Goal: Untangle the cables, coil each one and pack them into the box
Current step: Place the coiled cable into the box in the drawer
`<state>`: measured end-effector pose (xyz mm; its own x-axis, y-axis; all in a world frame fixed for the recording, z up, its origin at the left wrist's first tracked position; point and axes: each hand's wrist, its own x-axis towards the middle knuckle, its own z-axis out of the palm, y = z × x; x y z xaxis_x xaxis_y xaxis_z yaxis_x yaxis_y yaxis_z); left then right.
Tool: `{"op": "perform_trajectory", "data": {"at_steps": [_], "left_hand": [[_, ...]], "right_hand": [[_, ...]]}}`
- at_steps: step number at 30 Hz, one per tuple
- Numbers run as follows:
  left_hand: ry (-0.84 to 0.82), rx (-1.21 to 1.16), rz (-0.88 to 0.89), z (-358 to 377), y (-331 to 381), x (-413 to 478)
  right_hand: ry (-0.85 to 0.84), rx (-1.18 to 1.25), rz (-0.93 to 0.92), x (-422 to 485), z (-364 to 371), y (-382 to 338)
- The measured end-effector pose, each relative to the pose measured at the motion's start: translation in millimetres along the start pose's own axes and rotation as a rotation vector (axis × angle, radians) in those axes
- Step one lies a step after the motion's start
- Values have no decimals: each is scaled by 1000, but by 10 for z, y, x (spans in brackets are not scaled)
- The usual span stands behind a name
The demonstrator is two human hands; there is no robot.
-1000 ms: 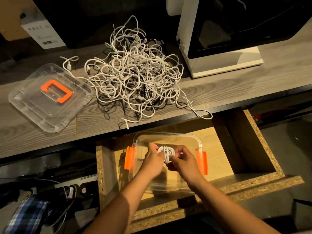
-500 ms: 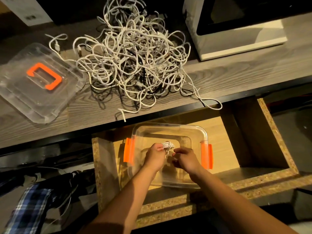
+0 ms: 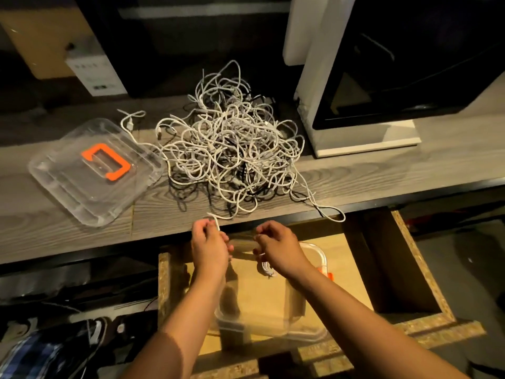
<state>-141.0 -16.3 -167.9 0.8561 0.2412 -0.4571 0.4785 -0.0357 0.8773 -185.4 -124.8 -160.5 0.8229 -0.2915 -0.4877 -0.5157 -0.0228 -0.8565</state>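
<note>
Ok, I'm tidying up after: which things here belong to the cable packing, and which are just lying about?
Job: cable tangle; cable end pinched by left hand; coiled cable in clear box; lid.
Lying about: white machine; labelled white carton; plaid cloth.

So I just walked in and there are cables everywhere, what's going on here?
A person is sorting a tangled cable pile on the desk. The left hand pinches a loose cable end at the desk's front edge; the right hand hovers beside it, curled, its grip unclear. One coiled cable lies in the clear box in the drawer below. The lid rests left of the pile.
</note>
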Motion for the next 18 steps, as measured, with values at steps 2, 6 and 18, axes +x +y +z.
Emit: {"op": "perform_trajectory", "data": {"at_steps": [2, 6, 18], "left_hand": [[-48, -49, -18, -10, 15, -10], [-124, -212, -84, -27, 108, -13], [-650, 252, 547, -286, -43, -326]], "right_hand": [[26, 76, 45, 35, 30, -80], [17, 58, 56, 81, 30, -153], [-219, 408, 139, 157, -117, -407]]}}
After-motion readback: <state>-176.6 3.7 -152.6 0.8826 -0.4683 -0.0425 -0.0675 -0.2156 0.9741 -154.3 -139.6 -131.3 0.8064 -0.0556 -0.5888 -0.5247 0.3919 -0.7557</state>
